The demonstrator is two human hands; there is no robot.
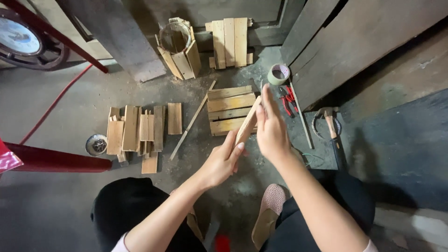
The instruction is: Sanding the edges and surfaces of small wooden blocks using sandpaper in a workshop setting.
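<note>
A thin wooden slat (246, 125) is gripped by the left hand (223, 161), fingers curled around it, while the flat, straight-fingered right hand (270, 130) is pressed against it above a slatted wooden panel (228, 109).

A concrete workshop floor (70, 107) is seen strewn with cut wooden slats (140, 130), beside which a small round tin (96, 144) is set. A slatted panel (231, 109) is laid flat at centre, a thin wooden strip (192, 120) just left of it. A tape roll (279, 73), red-handled pliers (289, 100) and a hammer (332, 130) are placed to the right. A half-built wooden barrel (178, 49) is stood at the back.
</note>
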